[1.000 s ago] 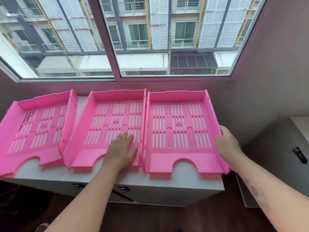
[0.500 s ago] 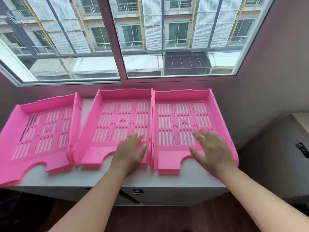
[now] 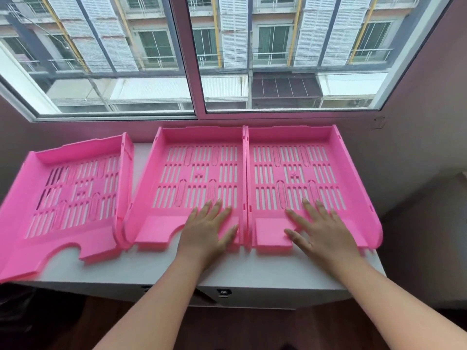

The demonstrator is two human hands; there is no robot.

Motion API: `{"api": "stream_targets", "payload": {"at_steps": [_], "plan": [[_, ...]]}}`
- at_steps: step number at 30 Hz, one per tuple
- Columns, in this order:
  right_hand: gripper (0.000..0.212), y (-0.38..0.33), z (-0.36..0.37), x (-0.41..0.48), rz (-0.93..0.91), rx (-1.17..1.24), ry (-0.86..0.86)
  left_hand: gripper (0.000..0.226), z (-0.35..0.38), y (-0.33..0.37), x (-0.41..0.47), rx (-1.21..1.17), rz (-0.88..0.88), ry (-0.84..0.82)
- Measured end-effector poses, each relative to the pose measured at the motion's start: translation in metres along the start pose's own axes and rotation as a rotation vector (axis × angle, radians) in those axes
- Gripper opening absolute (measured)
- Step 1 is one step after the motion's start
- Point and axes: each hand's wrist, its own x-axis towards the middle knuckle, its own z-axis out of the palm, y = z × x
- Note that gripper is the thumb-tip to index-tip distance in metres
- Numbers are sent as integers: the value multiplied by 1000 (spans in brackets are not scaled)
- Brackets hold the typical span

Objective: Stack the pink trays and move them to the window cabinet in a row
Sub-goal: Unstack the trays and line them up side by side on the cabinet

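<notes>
Three pink slotted trays lie side by side on the white window cabinet. The right tray and the middle tray touch along their side walls and sit square to the window. The left tray is turned at an angle, its front corner overhanging the cabinet edge. My left hand lies flat, fingers spread, on the front right part of the middle tray. My right hand lies flat, fingers spread, on the front of the right tray. Neither hand grips anything.
A large window runs directly behind the trays, with a wall close on the right. A grey surface stands lower at the right. The cabinet front shows latches below, above a dark wooden floor.
My right hand left the right tray's outer side wall and came to rest flat on its floor. The middle and right trays slid back toward the window and now sit straight.
</notes>
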Motion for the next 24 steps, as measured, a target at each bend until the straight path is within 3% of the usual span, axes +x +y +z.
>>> {"api": "stream_targets", "payload": {"at_steps": [7, 10, 13, 17, 20, 24], "plan": [[63, -2, 0, 14, 17, -14, 34, 72, -4, -4, 8, -2, 13, -17], [71, -4, -4, 15, 14, 8, 3, 75, -10, -3, 4, 36, 15, -25], [81, -24, -18, 21, 27, 163, 107, 69, -26, -17, -8, 34, -101, 176], [87, -79, -30, 29, 5, 626, 156, 64, -46, -62, -33, 9, -412, 508], [88, -117, -25, 32, 115, 863, 73, 84, -50, -90, -40, -200, -648, 471], [75, -139, -17, 35, 264, 805, 104, 82, -51, -115, -33, -568, -720, 392]]}}
